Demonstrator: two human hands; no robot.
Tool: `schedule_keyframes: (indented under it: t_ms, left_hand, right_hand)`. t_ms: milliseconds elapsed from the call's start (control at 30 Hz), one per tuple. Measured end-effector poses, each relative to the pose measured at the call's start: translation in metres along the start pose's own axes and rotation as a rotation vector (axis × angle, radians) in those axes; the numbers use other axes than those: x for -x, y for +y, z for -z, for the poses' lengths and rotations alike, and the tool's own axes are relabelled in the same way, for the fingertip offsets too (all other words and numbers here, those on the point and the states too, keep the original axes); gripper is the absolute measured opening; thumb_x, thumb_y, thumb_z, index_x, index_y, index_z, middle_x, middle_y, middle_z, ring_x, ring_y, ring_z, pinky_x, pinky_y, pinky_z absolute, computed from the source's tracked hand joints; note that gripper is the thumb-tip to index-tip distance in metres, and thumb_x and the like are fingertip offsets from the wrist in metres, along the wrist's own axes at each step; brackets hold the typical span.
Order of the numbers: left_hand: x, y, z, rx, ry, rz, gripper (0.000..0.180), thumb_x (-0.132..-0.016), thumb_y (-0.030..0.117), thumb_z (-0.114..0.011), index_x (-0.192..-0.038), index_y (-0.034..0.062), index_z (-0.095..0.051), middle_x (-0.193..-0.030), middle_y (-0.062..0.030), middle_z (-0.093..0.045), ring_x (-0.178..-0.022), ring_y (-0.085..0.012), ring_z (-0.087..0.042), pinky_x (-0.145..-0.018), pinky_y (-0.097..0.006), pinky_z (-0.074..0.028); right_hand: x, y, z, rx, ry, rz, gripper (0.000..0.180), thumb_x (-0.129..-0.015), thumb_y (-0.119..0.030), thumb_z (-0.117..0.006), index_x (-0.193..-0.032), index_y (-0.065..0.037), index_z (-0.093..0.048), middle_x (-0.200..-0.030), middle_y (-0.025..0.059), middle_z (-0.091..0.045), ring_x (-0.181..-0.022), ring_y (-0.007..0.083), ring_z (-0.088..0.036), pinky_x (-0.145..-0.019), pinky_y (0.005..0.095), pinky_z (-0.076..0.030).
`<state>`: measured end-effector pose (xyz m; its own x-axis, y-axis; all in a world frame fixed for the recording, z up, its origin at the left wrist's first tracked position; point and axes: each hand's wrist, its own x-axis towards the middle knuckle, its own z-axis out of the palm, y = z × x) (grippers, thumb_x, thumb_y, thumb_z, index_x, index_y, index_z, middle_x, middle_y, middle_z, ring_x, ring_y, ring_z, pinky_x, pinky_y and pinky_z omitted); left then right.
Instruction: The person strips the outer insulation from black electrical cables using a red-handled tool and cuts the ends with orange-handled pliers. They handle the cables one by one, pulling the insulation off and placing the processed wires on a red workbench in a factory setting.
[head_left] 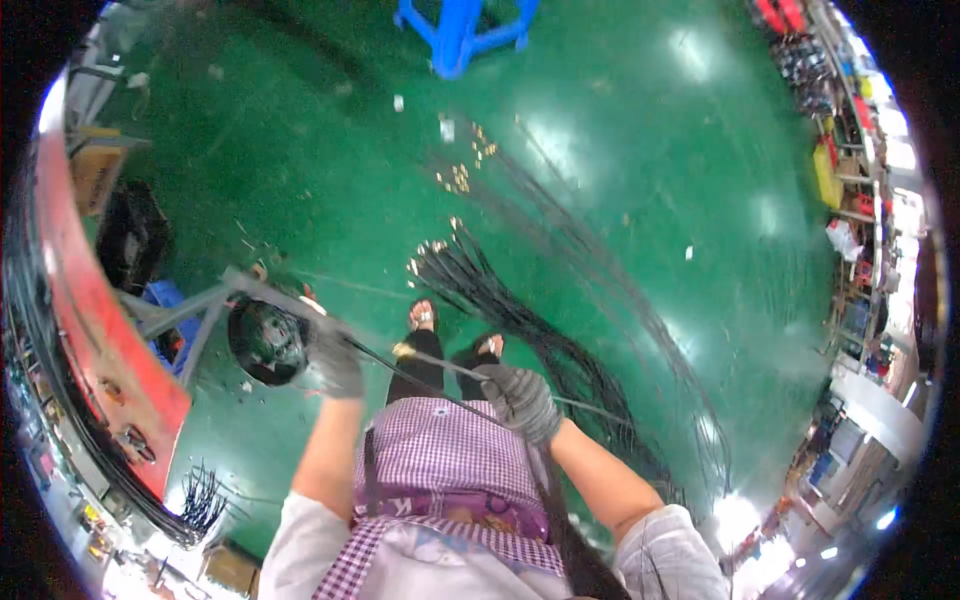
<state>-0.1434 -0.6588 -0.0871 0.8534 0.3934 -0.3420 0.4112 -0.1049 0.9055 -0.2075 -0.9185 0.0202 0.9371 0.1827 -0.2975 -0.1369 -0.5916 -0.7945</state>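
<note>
My right hand (525, 405), in a grey knit glove, is closed around a thin black cable (440, 393) in front of my checked apron. The cable stretches up and left to my left hand (333, 358), also gloved. Motion smears its fingers, so their grip is unclear. This hand is beside the end of a grey metal bar (240, 283) and a round black bowl-like container (262, 340) with small pieces inside. A brass-coloured fitting (404, 350) shows on a second dark strand between my hands.
A bundle of black cables (540, 335) with brass-coloured ends lies on the green floor (330, 150), and another long bundle (620, 270) lies to its right. At left stands a red-topped table (105, 330) with cables along its edge. A blue stool base (455, 45) stands ahead.
</note>
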Motion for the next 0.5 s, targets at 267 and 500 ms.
schedule_keyframes:
  t_ms: [267, 500]
  left_hand:
    - [-0.124, 0.392, 0.392, -0.03, 1.088, -0.563, 0.032, -0.084, 0.033, -0.04, -0.092, 0.0052, -0.056, -0.084, -0.0076, -0.056, -0.071, -0.0211, -0.052, -0.066, -0.033, -0.041]
    - [0.152, 0.457, 0.545, 0.468, 0.62, -1.165, 0.02, -0.084, 0.024, -0.046, -0.09, 0.0059, -0.055, -0.074, -0.0022, -0.054, -0.066, -0.0111, -0.048, -0.06, -0.025, -0.039]
  right_hand:
    - [0.041, -0.195, 0.06, -0.042, 0.432, 0.323, 0.02, -0.08, -0.01, -0.047, -0.098, -0.007, -0.055, -0.076, 0.0114, -0.058, -0.06, 0.0197, -0.055, -0.058, 0.0289, -0.044]
    - [0.117, -0.303, 0.019, -0.157, 0.47, 0.919, 0.02, -0.082, -0.011, -0.046, -0.098, -0.004, -0.055, -0.079, 0.0085, -0.058, -0.066, 0.0155, -0.053, -0.061, 0.0261, -0.042]
